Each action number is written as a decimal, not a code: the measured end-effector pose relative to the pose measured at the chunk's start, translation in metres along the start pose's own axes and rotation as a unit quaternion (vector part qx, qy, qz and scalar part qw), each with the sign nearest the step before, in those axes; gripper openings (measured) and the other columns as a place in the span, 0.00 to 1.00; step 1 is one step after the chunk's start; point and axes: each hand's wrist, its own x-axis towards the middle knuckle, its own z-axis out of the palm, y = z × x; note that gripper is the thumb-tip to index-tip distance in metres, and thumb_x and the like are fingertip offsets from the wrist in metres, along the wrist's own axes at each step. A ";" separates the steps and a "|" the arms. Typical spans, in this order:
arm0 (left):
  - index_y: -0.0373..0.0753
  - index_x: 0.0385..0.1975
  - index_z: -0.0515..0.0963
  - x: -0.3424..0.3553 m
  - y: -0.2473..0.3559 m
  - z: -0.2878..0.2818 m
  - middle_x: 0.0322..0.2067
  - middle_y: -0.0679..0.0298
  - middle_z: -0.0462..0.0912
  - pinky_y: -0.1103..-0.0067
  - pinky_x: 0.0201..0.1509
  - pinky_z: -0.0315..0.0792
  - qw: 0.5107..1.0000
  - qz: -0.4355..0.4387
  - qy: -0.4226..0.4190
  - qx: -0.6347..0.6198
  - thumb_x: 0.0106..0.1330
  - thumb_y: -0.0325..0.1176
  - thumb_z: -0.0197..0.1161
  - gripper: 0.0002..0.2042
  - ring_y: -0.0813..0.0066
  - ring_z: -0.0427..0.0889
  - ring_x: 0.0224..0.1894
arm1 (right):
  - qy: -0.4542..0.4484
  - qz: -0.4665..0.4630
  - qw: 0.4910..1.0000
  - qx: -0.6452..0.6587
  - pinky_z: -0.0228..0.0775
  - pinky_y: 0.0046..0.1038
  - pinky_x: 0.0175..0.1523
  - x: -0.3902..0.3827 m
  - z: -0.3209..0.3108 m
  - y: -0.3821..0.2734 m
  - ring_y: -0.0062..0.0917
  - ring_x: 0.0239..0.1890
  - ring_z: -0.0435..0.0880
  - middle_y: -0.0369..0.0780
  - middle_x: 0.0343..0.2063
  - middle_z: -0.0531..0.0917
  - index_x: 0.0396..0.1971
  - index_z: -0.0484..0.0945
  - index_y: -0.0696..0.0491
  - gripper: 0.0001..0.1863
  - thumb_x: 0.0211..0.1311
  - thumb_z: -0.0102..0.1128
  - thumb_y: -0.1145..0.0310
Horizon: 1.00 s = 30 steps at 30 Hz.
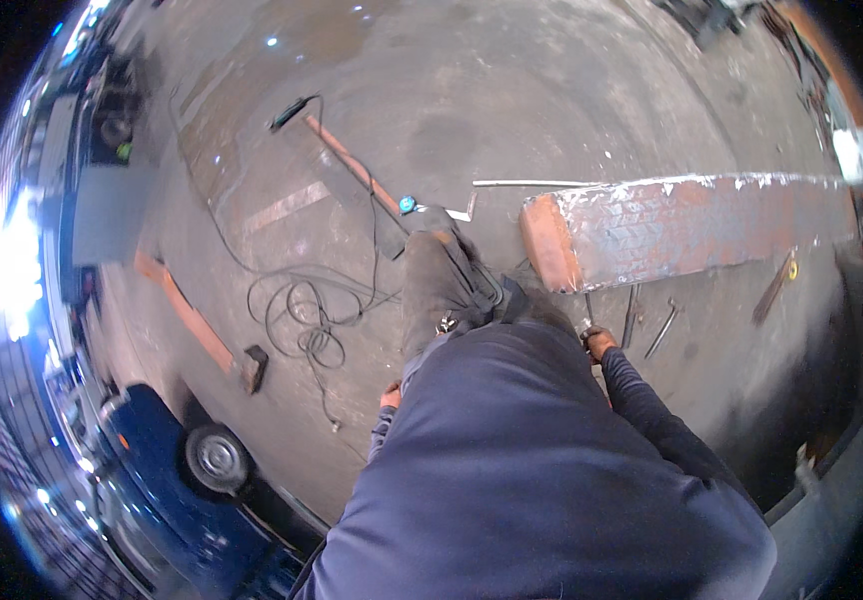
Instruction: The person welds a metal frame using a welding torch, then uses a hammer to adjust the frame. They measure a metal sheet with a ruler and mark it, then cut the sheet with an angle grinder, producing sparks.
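Beside the long metal beam [692, 228] lying on the floor [522, 115], the right hand [603, 343] curls round a metal tool [586, 325], the half-hidden left hand's [391, 396] grip can't be told, and the beam looks part bare grey, rusty patches left.

Right hand [603, 343] is just below the rusty steel beam [697, 228] at center right, left hand [391, 396] hangs lower center, messy cable [321, 328] center-left, blue vehicle [157, 440] bottom left.
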 end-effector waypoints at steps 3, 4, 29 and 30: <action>0.38 0.59 0.76 0.032 0.036 -0.028 0.45 0.54 0.86 0.64 0.43 0.82 0.997 -0.023 -0.025 0.067 0.69 0.32 0.62 0.19 0.57 0.86 0.42 | 0.005 0.071 0.997 0.032 0.76 0.39 0.27 0.013 0.026 0.025 0.29 0.23 0.81 0.39 0.29 0.84 0.49 0.82 0.45 0.11 0.68 0.59 0.65; 0.38 0.59 0.76 0.043 0.048 -0.038 0.45 0.54 0.86 0.63 0.43 0.82 0.996 -0.033 -0.034 0.082 0.69 0.33 0.62 0.19 0.56 0.86 0.42 | -0.002 0.088 0.996 0.035 0.77 0.39 0.28 0.018 0.035 0.038 0.29 0.23 0.81 0.39 0.29 0.84 0.49 0.82 0.45 0.11 0.69 0.60 0.64; 0.42 0.58 0.78 0.491 0.751 -0.053 0.47 0.56 0.87 0.72 0.38 0.81 0.974 0.049 -0.112 0.193 0.70 0.36 0.62 0.18 0.63 0.88 0.40 | 0.200 -0.093 0.975 0.014 0.75 0.38 0.58 0.065 0.283 -0.338 0.40 0.51 0.87 0.49 0.49 0.88 0.54 0.84 0.55 0.20 0.69 0.55 0.62; 0.42 0.58 0.78 0.497 0.770 -0.031 0.46 0.57 0.87 0.72 0.38 0.81 0.966 0.063 -0.134 0.214 0.70 0.36 0.62 0.18 0.63 0.88 0.40 | 0.191 -0.122 0.971 0.071 0.75 0.38 0.59 0.063 0.285 -0.352 0.40 0.53 0.86 0.49 0.50 0.88 0.54 0.84 0.54 0.20 0.69 0.54 0.61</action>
